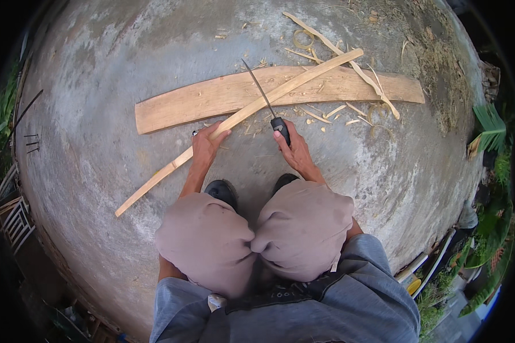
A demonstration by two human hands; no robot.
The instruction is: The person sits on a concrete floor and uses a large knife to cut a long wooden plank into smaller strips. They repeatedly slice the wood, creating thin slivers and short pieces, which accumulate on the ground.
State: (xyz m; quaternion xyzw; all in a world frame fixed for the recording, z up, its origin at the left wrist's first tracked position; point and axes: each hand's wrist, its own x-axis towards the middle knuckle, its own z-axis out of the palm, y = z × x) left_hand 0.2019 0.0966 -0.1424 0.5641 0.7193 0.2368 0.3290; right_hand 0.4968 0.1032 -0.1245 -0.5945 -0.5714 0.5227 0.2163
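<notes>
In my left hand (208, 144) is a long pale wooden strip (286, 87), gripped with the thumb on top and the fingers beneath. It slants from the near left to the far right, and its far part crosses over a wide plank (183, 107) on the ground. My right hand (295, 151) is closed round the black handle of a knife (279, 127). The knife's thin dark blade points away and slightly left, crossing the strip in this view; whether it touches the wood I cannot tell. Both hands are in front of my knees, at the plank's near side.
A thin crooked wood offcut (329, 44) lies across the plank's right part. Shavings and slivers (320, 117) are scattered round it on the concrete floor (97, 114). A yellowish ring (303, 39) rests beyond the plank. Green plants (489, 228) edge the right side.
</notes>
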